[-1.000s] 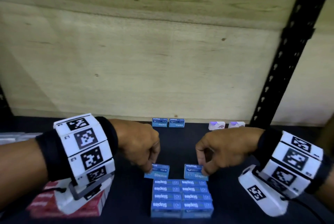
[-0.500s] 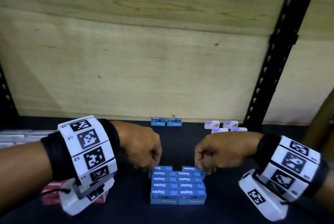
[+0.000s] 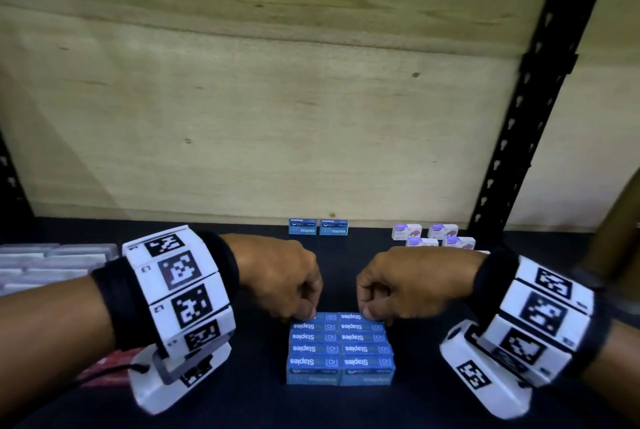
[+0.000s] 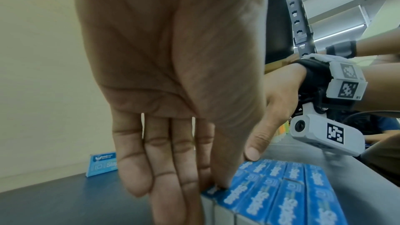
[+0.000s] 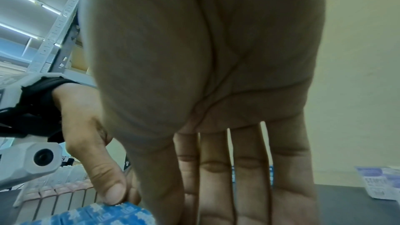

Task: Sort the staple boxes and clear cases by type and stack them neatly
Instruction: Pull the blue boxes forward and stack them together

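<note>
A block of blue staple boxes (image 3: 341, 349) lies flat on the dark shelf in two columns, labels up. My left hand (image 3: 304, 313) pinches the farthest box of the left column (image 3: 325, 317), thumb on top and fingers down its far side. My right hand (image 3: 372, 312) pinches the farthest box of the right column (image 3: 351, 317) the same way. The left wrist view shows the block (image 4: 292, 194) under my fingers (image 4: 173, 168). In the right wrist view a corner of the block (image 5: 97, 215) shows. Clear cases (image 3: 52, 262) lie at the far left.
Two blue staple boxes (image 3: 318, 227) stand upright against the plywood back wall. Several white and purple staple boxes (image 3: 433, 236) sit at the back right beside a black shelf post (image 3: 519, 117). Red boxes (image 3: 104, 366) lie under my left wrist.
Both hands have drawn their two blue boxes back against the far end of the block; the boxes now sit flush with the rows.
</note>
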`<state>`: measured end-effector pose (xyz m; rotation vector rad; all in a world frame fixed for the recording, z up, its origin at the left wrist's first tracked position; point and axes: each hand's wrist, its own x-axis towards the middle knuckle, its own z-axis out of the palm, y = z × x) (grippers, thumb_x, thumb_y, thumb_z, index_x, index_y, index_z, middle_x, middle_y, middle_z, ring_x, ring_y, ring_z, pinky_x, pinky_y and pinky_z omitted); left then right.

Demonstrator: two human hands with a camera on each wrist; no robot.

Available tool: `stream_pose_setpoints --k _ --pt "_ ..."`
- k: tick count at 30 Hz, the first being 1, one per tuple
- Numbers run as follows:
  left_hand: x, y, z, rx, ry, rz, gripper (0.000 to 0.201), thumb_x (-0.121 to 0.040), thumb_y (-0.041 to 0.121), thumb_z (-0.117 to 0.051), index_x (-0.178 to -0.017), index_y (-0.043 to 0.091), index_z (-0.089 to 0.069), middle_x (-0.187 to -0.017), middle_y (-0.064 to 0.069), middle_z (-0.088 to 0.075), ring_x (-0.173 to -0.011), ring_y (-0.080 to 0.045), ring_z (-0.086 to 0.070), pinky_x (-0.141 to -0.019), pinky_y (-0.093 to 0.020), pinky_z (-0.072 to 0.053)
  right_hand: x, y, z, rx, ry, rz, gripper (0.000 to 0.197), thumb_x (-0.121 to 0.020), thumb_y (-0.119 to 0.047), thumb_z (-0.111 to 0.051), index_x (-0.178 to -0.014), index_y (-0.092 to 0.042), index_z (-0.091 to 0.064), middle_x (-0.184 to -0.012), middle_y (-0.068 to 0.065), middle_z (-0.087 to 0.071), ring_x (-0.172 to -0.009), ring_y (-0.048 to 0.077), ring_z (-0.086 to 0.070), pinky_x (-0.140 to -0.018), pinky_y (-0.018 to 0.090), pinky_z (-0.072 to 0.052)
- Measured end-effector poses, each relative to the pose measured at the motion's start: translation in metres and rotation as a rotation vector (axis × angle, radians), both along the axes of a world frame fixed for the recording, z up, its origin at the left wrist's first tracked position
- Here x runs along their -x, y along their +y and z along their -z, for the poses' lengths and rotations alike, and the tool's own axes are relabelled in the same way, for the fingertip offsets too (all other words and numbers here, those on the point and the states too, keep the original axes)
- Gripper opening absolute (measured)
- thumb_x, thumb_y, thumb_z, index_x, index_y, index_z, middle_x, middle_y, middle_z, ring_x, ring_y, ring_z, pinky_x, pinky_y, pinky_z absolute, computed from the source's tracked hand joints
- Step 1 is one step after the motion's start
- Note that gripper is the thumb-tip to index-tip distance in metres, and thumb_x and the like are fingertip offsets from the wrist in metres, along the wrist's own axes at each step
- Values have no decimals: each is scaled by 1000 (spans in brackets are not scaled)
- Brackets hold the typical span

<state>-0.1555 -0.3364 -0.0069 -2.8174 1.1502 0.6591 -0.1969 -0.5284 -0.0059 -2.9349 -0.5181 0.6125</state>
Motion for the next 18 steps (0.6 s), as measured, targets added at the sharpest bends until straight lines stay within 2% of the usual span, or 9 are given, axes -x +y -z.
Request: stream_pose_setpoints --k 5,9,13,16,18 --pt "0 -4 -2 -19 8 4 18 -93 37 -57 -101 26 -70 -91 8 -74 -86 -7 -67 -79 -24 -52 -2 5 -4 57 -16 -36 9 -94 -32 -59 -89 -32 -66 -86 -13 -75 -65 -6 -56 -67 17 -43" --pt "-5 -3 -2 -20 56 -8 16 -93 35 -57 -99 27 -69 -90 10 -75 -86 -7 -68 -77 -20 -50 -3 8 -5 103 -18 -55 11 -94 -31 -58 -94 -28 -68 -87 -11 -75 -66 -3 -56 -70 19 -46" --pt "-12 -4 -2 -29 131 -32 19 -94 40 -57 -99 27 -70 -89 10 -74 -71 -3 -65 -73 -17 -47 -11 7 -6 116 51 -39 16 -94 -37 -58 -97 -26 -69 -87 -13 -76 -72 -1 -61 -74 19 -48" --pt "-24 -5 -3 32 57 -63 29 -94 48 -55 -94 23 -70 -76 10 -71 -65 -3 -62 -72 -19 -47 -24 5 -12 130 77 11 24 -93 -45 -58 -100 -24 -69 -91 -10 -75 -84 8 -67 -82 25 -51" --pt "-37 -7 -7 76 -65 -81 31 -92 53 -55 -91 26 -70 -71 14 -66 -69 -4 -60 -71 -22 -46 -35 6 -19 158 14 12 25 -93 -47 -59 -102 -26 -68 -93 -9 -72 -89 12 -66 -83 29 -51"
